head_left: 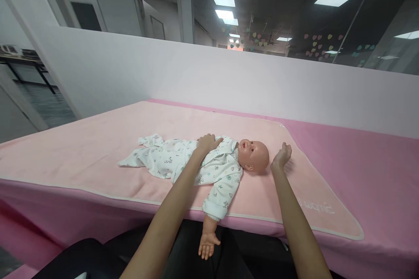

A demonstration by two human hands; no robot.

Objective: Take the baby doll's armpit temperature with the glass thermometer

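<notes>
A baby doll in a white printed outfit lies on its back, head to the right and legs to the left. Its near arm hangs over the front edge of the padded surface, with the bare doll hand palm outward. Across the doll's chest rests my left hand, fingers laid over the clothing and partly hidden on the far side. My right hand is on the mat just right of the doll's head, apart from it, fingers loosely bent and holding nothing.
A peach mat with pale edging and lettering at the right lies over a pink cover. Behind rises a white partition. My dark-clothed legs are below the front edge. A dark table stands far left.
</notes>
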